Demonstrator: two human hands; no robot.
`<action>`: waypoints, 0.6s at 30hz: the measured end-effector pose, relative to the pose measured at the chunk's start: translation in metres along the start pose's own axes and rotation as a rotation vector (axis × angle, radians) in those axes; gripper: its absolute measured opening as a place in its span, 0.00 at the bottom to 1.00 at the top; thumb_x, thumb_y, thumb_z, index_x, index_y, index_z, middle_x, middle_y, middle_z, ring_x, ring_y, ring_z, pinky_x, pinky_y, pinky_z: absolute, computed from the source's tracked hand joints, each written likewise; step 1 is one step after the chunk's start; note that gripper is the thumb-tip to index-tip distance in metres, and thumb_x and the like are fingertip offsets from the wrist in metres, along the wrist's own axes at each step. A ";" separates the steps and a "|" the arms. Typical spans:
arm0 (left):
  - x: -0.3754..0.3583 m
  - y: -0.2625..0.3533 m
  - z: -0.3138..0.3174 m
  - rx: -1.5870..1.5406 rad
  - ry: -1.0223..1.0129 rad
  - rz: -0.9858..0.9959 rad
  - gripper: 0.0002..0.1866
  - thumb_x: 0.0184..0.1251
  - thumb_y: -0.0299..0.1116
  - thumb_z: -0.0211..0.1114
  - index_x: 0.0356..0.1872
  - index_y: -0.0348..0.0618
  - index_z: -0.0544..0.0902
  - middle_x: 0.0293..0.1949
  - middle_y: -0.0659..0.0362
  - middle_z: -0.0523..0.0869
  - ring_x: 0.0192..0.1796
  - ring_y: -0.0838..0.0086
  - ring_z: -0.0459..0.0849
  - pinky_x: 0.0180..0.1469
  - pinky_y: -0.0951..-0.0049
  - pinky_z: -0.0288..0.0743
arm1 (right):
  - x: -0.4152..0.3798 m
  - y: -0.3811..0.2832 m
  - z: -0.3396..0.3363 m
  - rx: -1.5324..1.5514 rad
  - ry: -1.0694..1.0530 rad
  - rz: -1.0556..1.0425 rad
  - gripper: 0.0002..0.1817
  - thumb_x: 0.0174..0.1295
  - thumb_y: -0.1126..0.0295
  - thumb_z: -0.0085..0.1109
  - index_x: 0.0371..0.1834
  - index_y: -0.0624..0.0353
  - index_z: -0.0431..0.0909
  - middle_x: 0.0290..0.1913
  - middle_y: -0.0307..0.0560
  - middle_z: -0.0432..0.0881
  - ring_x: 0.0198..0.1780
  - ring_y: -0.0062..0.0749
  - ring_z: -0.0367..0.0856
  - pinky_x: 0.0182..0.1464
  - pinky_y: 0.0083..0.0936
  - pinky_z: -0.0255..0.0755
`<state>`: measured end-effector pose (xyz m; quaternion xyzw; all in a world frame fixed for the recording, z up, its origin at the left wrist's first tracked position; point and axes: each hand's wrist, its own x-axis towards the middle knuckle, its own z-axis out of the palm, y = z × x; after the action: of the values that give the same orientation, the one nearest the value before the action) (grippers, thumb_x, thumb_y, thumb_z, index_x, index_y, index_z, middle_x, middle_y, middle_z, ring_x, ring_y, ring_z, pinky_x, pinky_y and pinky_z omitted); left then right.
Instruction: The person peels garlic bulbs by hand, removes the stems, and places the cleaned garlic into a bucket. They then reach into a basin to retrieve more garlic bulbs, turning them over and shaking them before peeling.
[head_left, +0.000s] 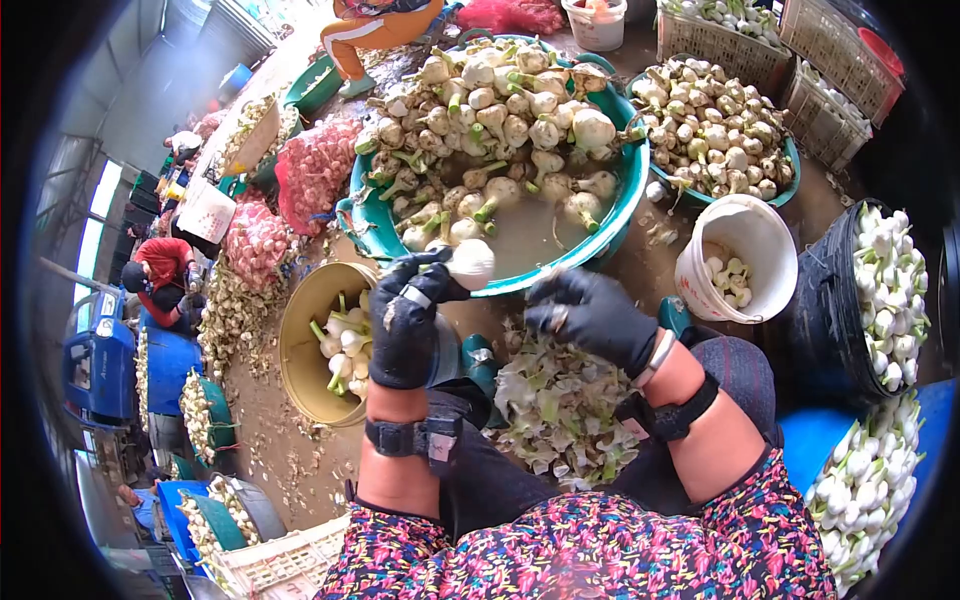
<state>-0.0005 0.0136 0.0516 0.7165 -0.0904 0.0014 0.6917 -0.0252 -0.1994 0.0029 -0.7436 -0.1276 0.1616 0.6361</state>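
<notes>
Left fingers (440, 284) around bulb (472, 265), lettering (106, 327) blurred

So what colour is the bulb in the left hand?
The bulb is white; the head view shows it.

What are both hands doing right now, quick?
Left hand: closed, holding a garlic bulb.
Right hand: curled, but can't tell if its grip is shut on anything.

Grey ribbed wall (75, 150) far left, narrow bright opening (104, 192); dirty brown floor (290, 480).
</notes>
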 end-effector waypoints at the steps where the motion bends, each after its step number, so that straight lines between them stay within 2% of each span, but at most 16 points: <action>1: -0.002 0.007 -0.001 -0.003 0.011 -0.013 0.12 0.61 0.25 0.54 0.43 0.28 0.78 0.35 0.52 0.83 0.38 0.70 0.83 0.44 0.73 0.77 | 0.003 -0.005 0.000 0.269 0.085 0.049 0.11 0.56 0.69 0.64 0.37 0.60 0.75 0.33 0.40 0.78 0.33 0.22 0.77 0.36 0.22 0.73; 2: -0.003 0.011 -0.002 -0.007 0.021 -0.027 0.12 0.61 0.24 0.55 0.43 0.29 0.79 0.36 0.52 0.83 0.38 0.70 0.83 0.45 0.74 0.77 | 0.006 -0.010 0.002 0.537 0.169 0.100 0.10 0.57 0.68 0.64 0.37 0.59 0.74 0.32 0.41 0.77 0.31 0.22 0.77 0.33 0.21 0.74; 3: -0.004 0.006 -0.001 -0.018 0.003 -0.033 0.11 0.60 0.22 0.54 0.43 0.29 0.79 0.36 0.54 0.83 0.38 0.71 0.83 0.44 0.74 0.76 | 0.008 -0.016 0.007 0.577 0.211 0.101 0.09 0.59 0.68 0.62 0.36 0.58 0.72 0.29 0.41 0.76 0.25 0.20 0.75 0.26 0.18 0.72; 5: -0.013 0.001 0.011 0.036 -0.051 -0.105 0.12 0.59 0.19 0.54 0.43 0.31 0.80 0.36 0.57 0.83 0.37 0.73 0.82 0.43 0.74 0.76 | 0.012 -0.018 0.012 0.648 0.203 0.133 0.09 0.59 0.68 0.61 0.35 0.59 0.72 0.28 0.41 0.76 0.24 0.20 0.75 0.25 0.18 0.71; 6: -0.018 0.003 0.016 0.050 -0.109 -0.105 0.11 0.60 0.21 0.53 0.42 0.31 0.80 0.35 0.58 0.82 0.36 0.74 0.82 0.42 0.75 0.76 | 0.012 -0.018 0.013 0.711 0.188 0.168 0.09 0.60 0.68 0.61 0.35 0.59 0.72 0.26 0.40 0.76 0.22 0.20 0.74 0.24 0.18 0.71; 8: -0.018 -0.003 -0.009 0.097 -0.068 -0.026 0.12 0.62 0.23 0.51 0.42 0.32 0.80 0.35 0.58 0.82 0.37 0.75 0.81 0.42 0.75 0.76 | 0.011 -0.003 0.015 0.685 0.153 0.142 0.07 0.61 0.70 0.59 0.34 0.60 0.72 0.24 0.41 0.76 0.21 0.20 0.74 0.24 0.18 0.71; 9: -0.013 -0.005 -0.033 0.269 -0.042 0.183 0.13 0.62 0.25 0.50 0.41 0.32 0.81 0.35 0.57 0.82 0.37 0.75 0.81 0.42 0.74 0.76 | 0.013 0.010 0.018 0.401 0.096 0.073 0.06 0.59 0.72 0.58 0.35 0.60 0.72 0.25 0.41 0.76 0.21 0.21 0.74 0.24 0.19 0.71; 10: -0.011 0.001 -0.056 0.205 0.085 0.142 0.13 0.59 0.25 0.51 0.41 0.32 0.80 0.36 0.56 0.83 0.38 0.75 0.81 0.42 0.73 0.76 | 0.013 0.019 0.021 0.120 0.040 0.003 0.05 0.58 0.74 0.57 0.35 0.61 0.73 0.26 0.41 0.77 0.21 0.21 0.75 0.24 0.19 0.71; 11: -0.011 0.019 -0.074 0.247 0.207 0.080 0.14 0.61 0.30 0.54 0.41 0.32 0.80 0.35 0.56 0.83 0.37 0.74 0.81 0.43 0.72 0.76 | 0.010 0.023 0.022 0.123 0.015 0.034 0.08 0.53 0.78 0.54 0.37 0.62 0.74 0.27 0.39 0.77 0.25 0.23 0.76 0.28 0.21 0.72; 12: -0.009 0.027 -0.103 0.417 0.197 0.163 0.14 0.60 0.30 0.54 0.42 0.32 0.80 0.35 0.55 0.83 0.38 0.74 0.81 0.43 0.73 0.76 | 0.010 0.024 0.021 0.123 0.012 0.033 0.08 0.53 0.78 0.54 0.37 0.62 0.74 0.27 0.39 0.77 0.25 0.23 0.76 0.28 0.21 0.72; 13: -0.010 0.025 -0.135 0.524 0.253 0.078 0.15 0.59 0.30 0.56 0.43 0.31 0.80 0.36 0.55 0.84 0.40 0.73 0.81 0.44 0.72 0.75 | 0.009 0.023 0.019 0.013 0.049 0.008 0.09 0.52 0.78 0.54 0.38 0.62 0.75 0.29 0.39 0.77 0.28 0.24 0.76 0.32 0.22 0.73; 14: -0.015 0.037 -0.144 0.764 0.182 0.084 0.15 0.57 0.30 0.58 0.42 0.31 0.82 0.37 0.52 0.84 0.40 0.70 0.82 0.45 0.72 0.74 | 0.002 0.013 0.020 -0.093 0.079 -0.009 0.11 0.51 0.78 0.54 0.39 0.63 0.76 0.30 0.39 0.77 0.31 0.24 0.77 0.36 0.23 0.73; 15: -0.014 0.040 -0.145 0.915 0.117 0.103 0.14 0.57 0.30 0.59 0.41 0.32 0.82 0.37 0.51 0.85 0.40 0.68 0.83 0.46 0.72 0.74 | -0.001 -0.001 0.014 -0.069 0.059 0.149 0.11 0.52 0.77 0.56 0.39 0.63 0.76 0.32 0.40 0.78 0.35 0.24 0.76 0.42 0.23 0.71; 16: -0.007 0.047 -0.135 1.067 0.048 0.122 0.14 0.57 0.31 0.59 0.40 0.32 0.83 0.37 0.50 0.85 0.41 0.67 0.83 0.47 0.71 0.74 | 0.000 0.001 0.015 -0.065 0.060 0.148 0.11 0.52 0.77 0.56 0.39 0.63 0.76 0.32 0.40 0.78 0.35 0.24 0.76 0.42 0.23 0.71; 17: 0.001 0.046 -0.119 1.026 0.023 0.108 0.13 0.58 0.32 0.59 0.38 0.32 0.83 0.38 0.49 0.85 0.42 0.65 0.83 0.48 0.70 0.73 | 0.003 0.005 0.017 0.015 0.064 0.141 0.11 0.52 0.76 0.57 0.39 0.63 0.77 0.33 0.42 0.79 0.35 0.24 0.76 0.41 0.23 0.71; 18: 0.014 0.045 -0.101 1.008 -0.123 0.195 0.14 0.58 0.34 0.60 0.38 0.32 0.83 0.38 0.49 0.85 0.43 0.64 0.83 0.48 0.68 0.73 | 0.006 0.010 0.018 0.092 0.069 0.133 0.11 0.52 0.74 0.59 0.39 0.63 0.77 0.34 0.43 0.80 0.35 0.24 0.77 0.41 0.23 0.71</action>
<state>0.0195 0.1113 0.1024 0.9478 -0.1854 0.0669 0.2507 -0.0268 -0.1828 -0.0101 -0.7255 -0.0484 0.1837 0.6615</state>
